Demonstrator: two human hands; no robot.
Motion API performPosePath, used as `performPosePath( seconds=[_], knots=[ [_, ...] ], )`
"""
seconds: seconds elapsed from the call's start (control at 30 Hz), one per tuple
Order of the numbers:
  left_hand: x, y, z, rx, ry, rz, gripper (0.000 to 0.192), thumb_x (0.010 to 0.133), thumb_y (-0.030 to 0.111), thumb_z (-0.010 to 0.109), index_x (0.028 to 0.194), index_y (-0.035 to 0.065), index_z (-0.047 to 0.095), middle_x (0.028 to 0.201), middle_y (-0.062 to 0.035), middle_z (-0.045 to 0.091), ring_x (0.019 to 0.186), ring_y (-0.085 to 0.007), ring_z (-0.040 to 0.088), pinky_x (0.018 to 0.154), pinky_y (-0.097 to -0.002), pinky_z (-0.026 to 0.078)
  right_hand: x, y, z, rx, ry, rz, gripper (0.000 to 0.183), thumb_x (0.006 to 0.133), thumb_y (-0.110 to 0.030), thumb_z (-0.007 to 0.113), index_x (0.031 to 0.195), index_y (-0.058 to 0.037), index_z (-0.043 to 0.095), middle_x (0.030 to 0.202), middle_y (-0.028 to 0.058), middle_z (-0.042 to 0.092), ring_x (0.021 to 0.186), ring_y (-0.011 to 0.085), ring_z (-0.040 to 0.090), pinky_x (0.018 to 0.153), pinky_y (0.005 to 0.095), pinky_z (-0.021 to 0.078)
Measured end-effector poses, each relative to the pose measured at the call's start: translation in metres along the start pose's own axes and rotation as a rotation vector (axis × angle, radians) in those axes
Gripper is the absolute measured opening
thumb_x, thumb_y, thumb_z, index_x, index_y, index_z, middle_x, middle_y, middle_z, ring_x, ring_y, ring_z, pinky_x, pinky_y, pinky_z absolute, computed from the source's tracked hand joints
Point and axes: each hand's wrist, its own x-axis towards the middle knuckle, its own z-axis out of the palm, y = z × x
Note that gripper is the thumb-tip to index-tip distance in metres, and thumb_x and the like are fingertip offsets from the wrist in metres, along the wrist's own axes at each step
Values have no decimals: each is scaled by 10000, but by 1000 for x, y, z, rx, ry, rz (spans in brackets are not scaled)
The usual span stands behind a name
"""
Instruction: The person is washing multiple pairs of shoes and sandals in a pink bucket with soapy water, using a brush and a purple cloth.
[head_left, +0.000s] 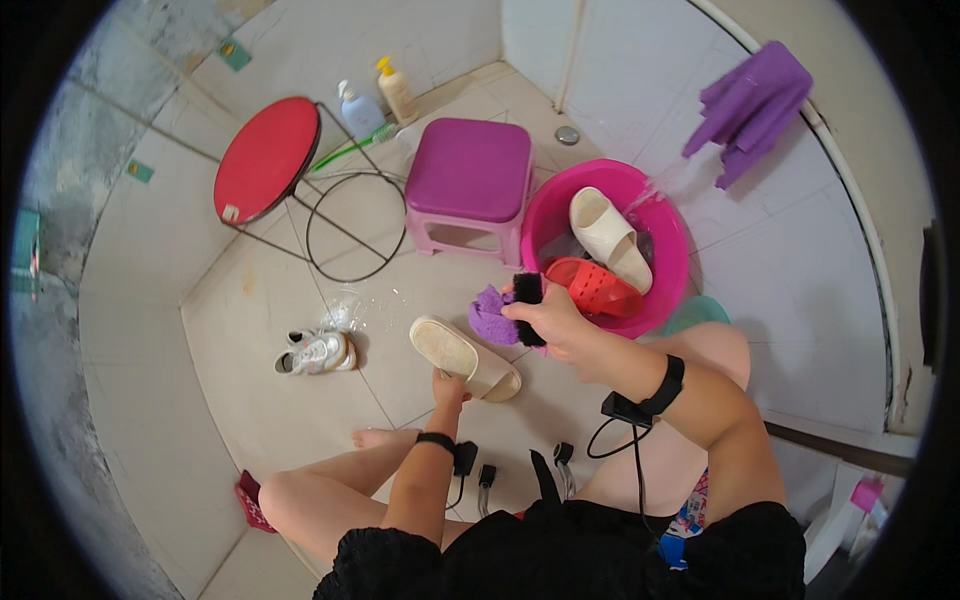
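Observation:
My left hand (449, 387) grips the side of a cream slide sandal (444, 346), which is held over the tiled floor with its footbed showing. To its upper right, my right hand (551, 319) is closed around a black-bristled scrubbing brush (529, 309) and a bunched purple cloth (491, 316). Just beyond that hand stands a pink plastic basin (541, 217) with water in it. Inside the basin lie a second cream slide (604, 231) and a red slide with holes (600, 289).
A purple stool (470, 169) stands left of the basin, near a tilted red round stool (266, 161). Pump bottles (360, 112) and a green brush (345, 152) are by the wall. Sneakers (315, 354) sit at left; a purple towel (754, 109) hangs right. A green bowl (697, 313) is beside the basin.

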Motion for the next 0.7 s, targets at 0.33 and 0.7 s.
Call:
performPosePath(
  seconds=[0.33, 0.7],
  knots=[
    [-97, 180, 85, 45, -482, 254, 549, 838, 205, 511, 1359, 96, 374, 1096, -187, 566, 702, -265, 641, 613, -366, 570, -8, -62, -31, 623, 71, -182, 362, 755, -5, 654, 1093, -85, 552, 990, 55, 586, 868, 172, 591, 684, 341, 496],
    [-95, 273, 71, -522, -545, 461, 723, 893, 449, 502, 1473, 198, 150, 1294, -76, 466, 992, -214, 560, 811, -345, 448, -4, -69, 6, 214, -171, -187, 420, 746, -8, 635, 1152, -46, 537, 847, 33, 566, 657, 134, 566, 529, 279, 454]
  ],
)
